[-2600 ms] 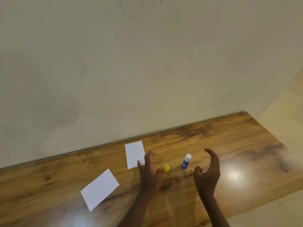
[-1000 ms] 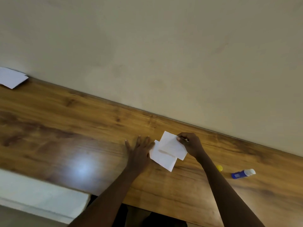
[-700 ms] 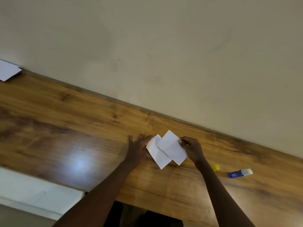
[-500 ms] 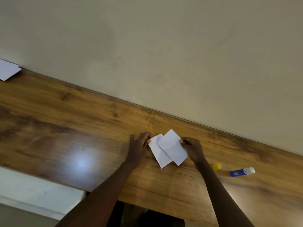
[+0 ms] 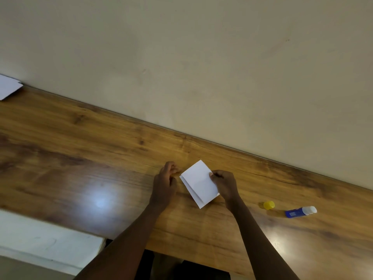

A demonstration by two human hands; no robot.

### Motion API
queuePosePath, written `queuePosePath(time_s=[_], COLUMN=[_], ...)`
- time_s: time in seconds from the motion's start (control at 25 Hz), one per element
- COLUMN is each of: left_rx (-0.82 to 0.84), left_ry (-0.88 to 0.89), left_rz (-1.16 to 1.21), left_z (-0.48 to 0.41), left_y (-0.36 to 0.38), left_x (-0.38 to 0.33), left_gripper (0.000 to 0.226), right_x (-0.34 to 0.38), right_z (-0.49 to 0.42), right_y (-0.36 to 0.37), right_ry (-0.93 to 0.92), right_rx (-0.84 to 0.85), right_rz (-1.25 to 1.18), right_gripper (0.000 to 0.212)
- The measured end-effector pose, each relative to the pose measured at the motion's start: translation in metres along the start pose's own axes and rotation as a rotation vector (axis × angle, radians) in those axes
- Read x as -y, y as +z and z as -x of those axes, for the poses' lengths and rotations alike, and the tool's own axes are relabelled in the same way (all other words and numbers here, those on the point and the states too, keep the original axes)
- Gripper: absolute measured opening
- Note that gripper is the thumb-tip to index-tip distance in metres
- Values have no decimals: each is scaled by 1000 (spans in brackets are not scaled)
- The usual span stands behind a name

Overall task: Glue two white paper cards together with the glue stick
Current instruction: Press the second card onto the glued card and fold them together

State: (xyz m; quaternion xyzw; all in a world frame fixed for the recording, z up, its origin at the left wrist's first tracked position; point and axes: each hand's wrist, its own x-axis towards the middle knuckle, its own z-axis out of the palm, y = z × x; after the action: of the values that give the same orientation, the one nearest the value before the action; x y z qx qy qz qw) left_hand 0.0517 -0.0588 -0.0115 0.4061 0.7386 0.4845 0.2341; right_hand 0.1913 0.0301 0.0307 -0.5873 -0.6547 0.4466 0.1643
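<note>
White paper, thin and matte, makes up the two cards at the middle of the wooden counter (image 5: 101, 158). The upper card (image 5: 200, 181) lies on the lower card (image 5: 191, 191), slid a little off square, so a narrow strip of the lower one shows along the left and near edges. Both are plain rectangles with crisp corners, set at a slant to the counter's edge.

The right hand (image 5: 224, 183) pinches the right edge of the upper card between thumb and fingertips. The left hand (image 5: 164, 182) rests just beside the cards' left corner, fingers loosely curled and holding nothing; whether a fingertip touches the paper cannot be told.

Judging by the overlap, the step in hand is joining and squaring the cards. No glue can be made out on them. The next move likely calls for nudging the upper card until its edges meet the lower one's, then pressing flat across the face so the thin paper bonds without wrinkling.

Well to the right, the glue stick (image 5: 300, 211) lies on its side, a small blue cylinder with a white end, uncapped. Its round yellow cap (image 5: 269, 205) sits near it. The counter is glossy, brown-grained, with bright glare patches. Behind it rises a plain beige wall (image 5: 201, 67). Another white sheet (image 5: 8, 86) sits at the far left edge.
</note>
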Motion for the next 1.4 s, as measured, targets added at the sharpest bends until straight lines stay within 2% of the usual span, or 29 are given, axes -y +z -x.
queuePosePath(time_s=[0.4,0.72,0.88,1.12,1.28,1.4], left_rx=[12,18,42,75,89,87], left_ry=[-15,71,116,113,179,211], left_rz=[-34,-148,-200,-257,-305,-351], left_z=[1,2,2,1,0,-1], left_y=[1,4,6,13,15,16], left_x=[-4,-4,-3,6,10,11], left_gripper=[45,35,29,39,34,30], right_x=[-5,-1,3,8,4,-6], right_z=[-1,-3,0,7,20,40], right_y=[14,20,22,18,17,19], right_ry=[44,-39,-6,34,2,-57], right_rx=[-38,-91,-137,-148,-170,-196], right_rz=[135,303,345,331,498,515], right_gripper=[24,23,22,34,30,25])
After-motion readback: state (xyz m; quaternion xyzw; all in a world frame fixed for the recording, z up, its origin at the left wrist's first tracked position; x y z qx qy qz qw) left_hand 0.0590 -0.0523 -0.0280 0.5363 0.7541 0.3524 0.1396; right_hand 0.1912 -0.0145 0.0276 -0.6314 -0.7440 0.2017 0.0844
